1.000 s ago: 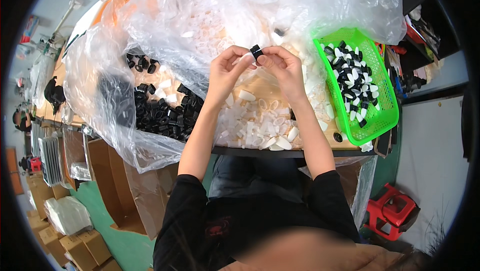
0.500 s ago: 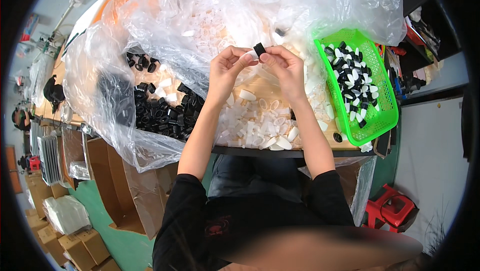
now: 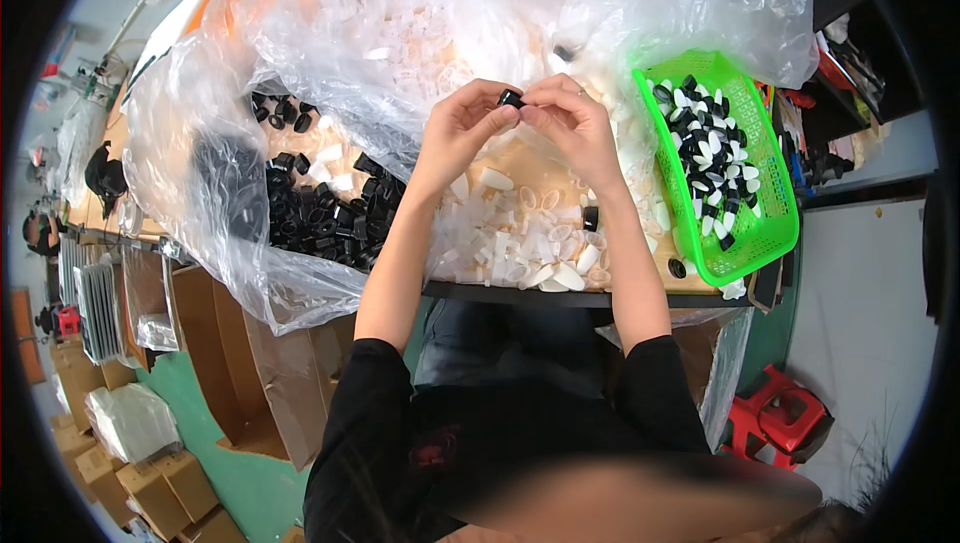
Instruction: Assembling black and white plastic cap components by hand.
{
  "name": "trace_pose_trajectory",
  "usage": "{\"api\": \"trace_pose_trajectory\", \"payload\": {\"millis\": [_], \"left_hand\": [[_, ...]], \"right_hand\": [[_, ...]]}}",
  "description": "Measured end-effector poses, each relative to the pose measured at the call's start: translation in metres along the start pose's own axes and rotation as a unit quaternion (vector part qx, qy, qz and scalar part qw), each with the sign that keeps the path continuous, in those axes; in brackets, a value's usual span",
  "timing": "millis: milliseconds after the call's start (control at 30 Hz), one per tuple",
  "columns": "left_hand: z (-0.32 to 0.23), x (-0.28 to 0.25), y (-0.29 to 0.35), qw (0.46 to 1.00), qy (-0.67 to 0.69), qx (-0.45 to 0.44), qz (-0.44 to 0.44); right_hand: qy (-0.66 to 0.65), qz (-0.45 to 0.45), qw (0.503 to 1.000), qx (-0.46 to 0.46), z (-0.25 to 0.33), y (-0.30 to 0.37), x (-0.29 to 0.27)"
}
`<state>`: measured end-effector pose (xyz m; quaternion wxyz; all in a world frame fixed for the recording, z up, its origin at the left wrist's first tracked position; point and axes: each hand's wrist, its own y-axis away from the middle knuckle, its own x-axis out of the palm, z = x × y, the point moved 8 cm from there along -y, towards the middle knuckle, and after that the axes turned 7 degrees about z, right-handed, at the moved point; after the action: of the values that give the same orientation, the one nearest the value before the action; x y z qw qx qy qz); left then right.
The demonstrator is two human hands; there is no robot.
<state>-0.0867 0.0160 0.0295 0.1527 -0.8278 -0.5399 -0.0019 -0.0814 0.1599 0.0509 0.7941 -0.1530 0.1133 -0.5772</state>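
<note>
Above the middle of the table, my left hand (image 3: 463, 131) and my right hand (image 3: 574, 129) meet fingertip to fingertip. Pinched between them is a small black plastic ring-shaped piece (image 3: 511, 99), both hands closed on it. Whether a white piece sits inside it is hidden by my fingers. Under my wrists lies a spread of loose white plastic pieces (image 3: 530, 258), some oval rings, some pointed-oval caps. A single black ring (image 3: 591, 218) rests beside my right forearm. Left of my left forearm is a heap of black rings (image 3: 325, 223) on clear plastic.
At the right stands a bright green basket (image 3: 722, 265) holding black-and-white pieces. Crumpled clear plastic sheeting (image 3: 330, 3) covers the table's back and left. Small translucent parts (image 3: 425, 33) lie farther back. Below are an open cardboard box (image 3: 225, 363) and a red stool (image 3: 780, 413).
The black piece has tilted and come between both hands' fingertips. The white piece seen in my left fingers before no longer shows. My right fingers have curled over the top.
</note>
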Motion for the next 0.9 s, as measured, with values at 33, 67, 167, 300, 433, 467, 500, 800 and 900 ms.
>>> {"api": "trace_pose_trajectory", "payload": {"millis": [33,67,167,300,433,467,500,800,900], "left_hand": [[0.003,-0.001,0.000,1.000,-0.005,-0.009,-0.002],[0.003,-0.003,-0.001,1.000,-0.005,-0.009,-0.003],[-0.005,-0.017,0.000,0.997,-0.024,0.040,-0.065],[-0.017,-0.027,0.004,0.983,-0.097,0.108,-0.112],[-0.024,-0.026,0.005,0.974,-0.138,0.131,-0.122],[-0.023,-0.026,0.006,0.974,-0.138,0.131,-0.123],[-0.023,-0.027,0.006,0.973,-0.143,0.131,-0.124],[-0.026,-0.019,0.004,0.964,-0.216,0.113,-0.103],[-0.024,-0.021,0.005,0.964,-0.219,0.112,-0.105]], "right_hand": [[0.044,-0.001,0.999,-0.010,0.002,0.000,0.001],[0.044,-0.001,0.999,-0.009,0.003,0.000,0.002],[0.001,-0.019,0.997,0.077,-0.010,0.003,-0.005],[0.325,0.250,0.898,0.157,-0.044,0.017,0.026],[0.381,0.320,0.852,0.167,-0.051,0.029,0.050],[0.381,0.321,0.851,0.166,-0.051,0.029,0.051],[0.388,0.314,0.850,0.169,-0.053,0.029,0.051],[0.442,0.216,0.866,0.092,-0.057,0.025,0.050],[0.431,0.183,0.876,0.115,-0.053,0.020,0.042]]}}
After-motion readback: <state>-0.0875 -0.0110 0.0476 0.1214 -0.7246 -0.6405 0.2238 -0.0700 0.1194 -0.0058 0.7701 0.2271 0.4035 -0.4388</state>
